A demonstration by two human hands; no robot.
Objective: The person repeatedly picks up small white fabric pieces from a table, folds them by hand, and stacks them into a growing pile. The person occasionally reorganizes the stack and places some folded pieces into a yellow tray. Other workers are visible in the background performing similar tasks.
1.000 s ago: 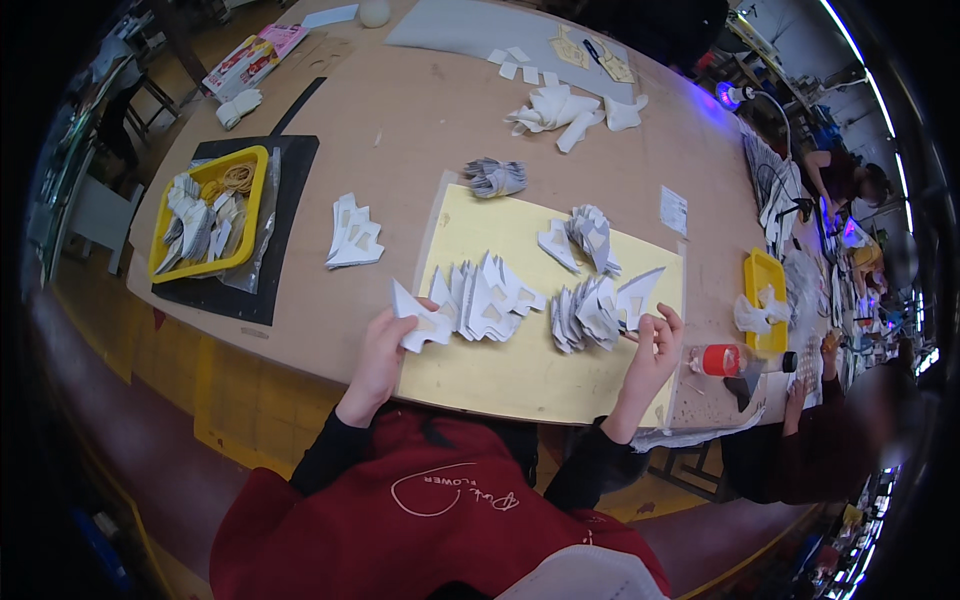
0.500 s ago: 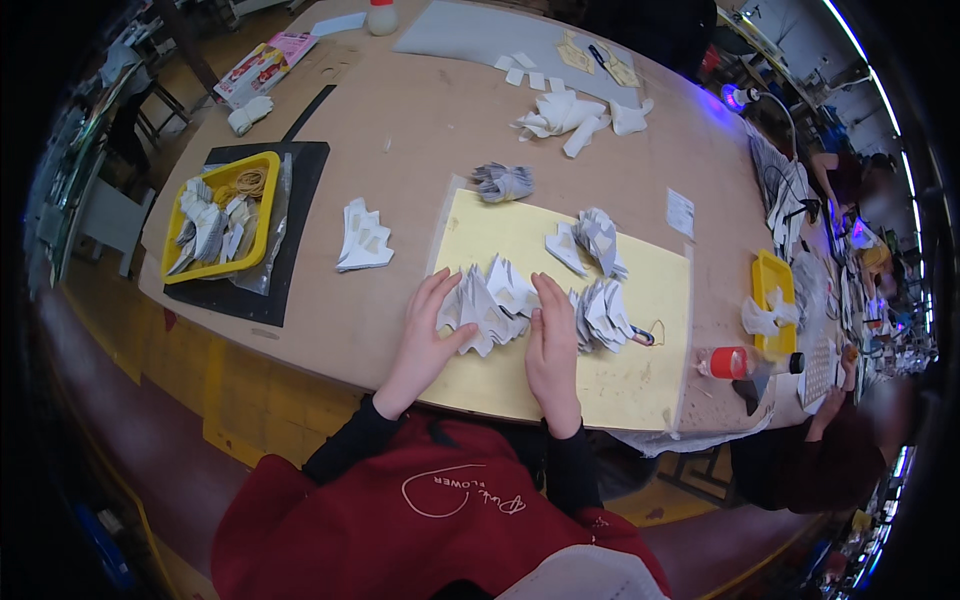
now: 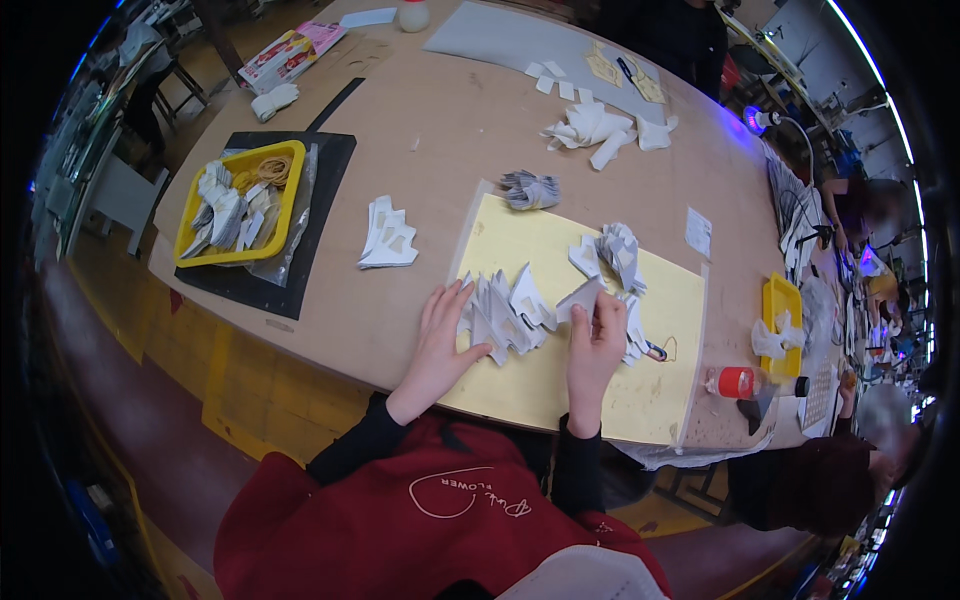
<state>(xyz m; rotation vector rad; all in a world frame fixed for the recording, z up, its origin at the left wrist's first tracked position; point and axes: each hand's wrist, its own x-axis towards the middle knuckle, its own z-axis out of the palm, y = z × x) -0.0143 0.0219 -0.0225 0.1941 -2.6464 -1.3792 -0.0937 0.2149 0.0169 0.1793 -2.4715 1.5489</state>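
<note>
A small grey-white cut piece (image 3: 577, 298) is pinched between the thumb and fingers of my right hand (image 3: 598, 345), raised over the yellow sheet (image 3: 530, 385). My left hand (image 3: 437, 345) lies with fingers apart against the left side of a fanned pile of similar cut pieces (image 3: 497, 318). A white piece (image 3: 530, 298) leans at the pile's right end. Behind my right hand stands another stack of pieces (image 3: 634, 325), partly hidden, with a dark pen-like tool (image 3: 656, 351) poking out. Farther back are a bundle (image 3: 622, 252) and a loose white piece (image 3: 584, 256).
A tied grey bundle (image 3: 530, 189) sits at the sheet's far edge. Left of it lie white pieces (image 3: 388, 235) and a yellow tray (image 3: 298, 190) on a black board (image 3: 338, 170). At right are a bottle with a red label (image 3: 737, 382) and another yellow tray (image 3: 770, 300).
My right hand has moved from the pile's right side to the right and now holds a cut piece. My left hand stays by the pile. The whole view has shifted slightly.
</note>
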